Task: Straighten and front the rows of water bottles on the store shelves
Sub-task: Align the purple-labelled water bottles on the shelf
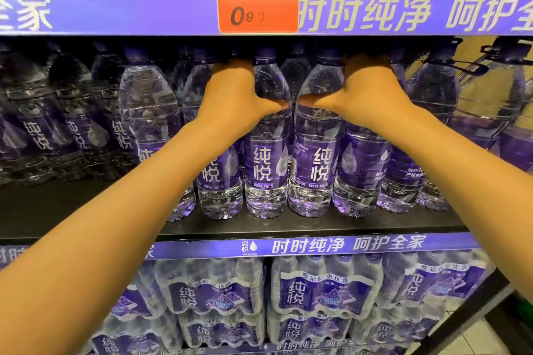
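Left hand point(233, 92): fingers reach over the shoulder of a water bottle point(266, 141) and curl behind it, thumb laid across its front; the bottle is gripped. Right hand point(363, 92): same hold, mirrored, on the neighbouring bottle point(313, 147), thumb across the front, fingers wrapped behind the shoulder and hidden there. The two thumb tips nearly meet at the gap between the bottles.

Both held bottles stand upright, side by side and touching, near the front edge of the middle shelf point(288, 226), purple labels facing out. They belong to a front row of like bottles running left and right; the bottles to the right stand close together, those at far left sit further back in shadow.

Above, the upper shelf edge carries a purple strip point(403, 13) with white lettering and an orange price tag point(257, 12), its figures blurred. Below the middle shelf, shrink-wrapped packs of bottles point(323, 288) are stacked in two layers. Both forearms enter from the lower corners.
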A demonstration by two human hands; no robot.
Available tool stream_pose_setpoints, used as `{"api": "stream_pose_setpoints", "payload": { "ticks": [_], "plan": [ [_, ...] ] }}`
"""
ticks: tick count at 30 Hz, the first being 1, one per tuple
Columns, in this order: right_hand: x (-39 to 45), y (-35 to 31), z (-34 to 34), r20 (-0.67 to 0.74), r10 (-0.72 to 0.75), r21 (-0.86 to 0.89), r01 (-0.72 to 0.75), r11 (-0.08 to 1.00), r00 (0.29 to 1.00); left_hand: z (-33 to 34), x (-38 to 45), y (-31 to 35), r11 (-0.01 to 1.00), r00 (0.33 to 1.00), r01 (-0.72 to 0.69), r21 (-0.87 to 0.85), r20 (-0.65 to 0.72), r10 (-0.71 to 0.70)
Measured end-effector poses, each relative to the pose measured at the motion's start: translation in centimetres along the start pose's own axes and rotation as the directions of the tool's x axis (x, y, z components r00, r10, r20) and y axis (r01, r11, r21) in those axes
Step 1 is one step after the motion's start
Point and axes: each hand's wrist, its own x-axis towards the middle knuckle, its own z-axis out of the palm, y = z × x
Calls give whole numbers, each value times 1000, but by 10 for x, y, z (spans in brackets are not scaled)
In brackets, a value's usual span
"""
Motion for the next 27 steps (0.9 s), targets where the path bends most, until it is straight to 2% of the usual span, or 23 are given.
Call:
{"api": "stream_pose_setpoints", "payload": {
  "ticks": [6,11,18,24,27],
  "plan": [
    [-1,-1,1,15,15,-3,-15,1000,1000,-1,1,-2,1000,999,12,6,34,-12],
    [-3,-1,3,4,14,-6,-14,1000,1000,-1,2,-7,993,998,41,-110,56,-35],
    [-5,1,5,-55,-26,23,28,999,998,-3,2,-10,995,995,48,-87,88,-40],
    [-5,1,2,-22,-16,5,16,1000,1000,-6,4,-7,998,993,57,-35,105,-53],
    [-5,1,1,-26,-18,52,19,998,1000,-7,5,-6,997,991,74,-21,112,-72]
  ]
}}
